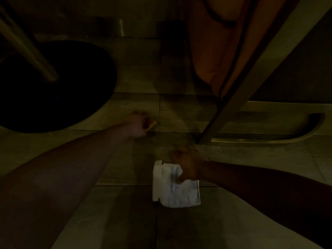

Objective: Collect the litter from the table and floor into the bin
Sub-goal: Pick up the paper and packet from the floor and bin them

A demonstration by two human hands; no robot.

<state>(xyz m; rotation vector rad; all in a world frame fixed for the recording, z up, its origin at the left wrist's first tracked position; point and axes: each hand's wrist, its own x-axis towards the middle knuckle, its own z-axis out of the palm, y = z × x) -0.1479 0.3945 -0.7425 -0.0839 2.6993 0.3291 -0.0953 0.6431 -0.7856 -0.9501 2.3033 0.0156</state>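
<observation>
The scene is dark and I look down at a tiled floor (136, 212). My left hand (137, 125) reaches forward, low over the floor, with its fingers closed on a small yellow scrap (151, 126). My right hand (187, 166) is nearer to me and grips a flattened white carton (172, 187) with faint printing, which hangs below the fist. No bin shows in this view.
A round black table base (53, 90) with a brass post (30, 49) fills the left. An orange chair seat (215, 42) hangs at upper right, its brass leg (251, 72) slanting down to a curved floor rail (269, 139) just beyond my right hand.
</observation>
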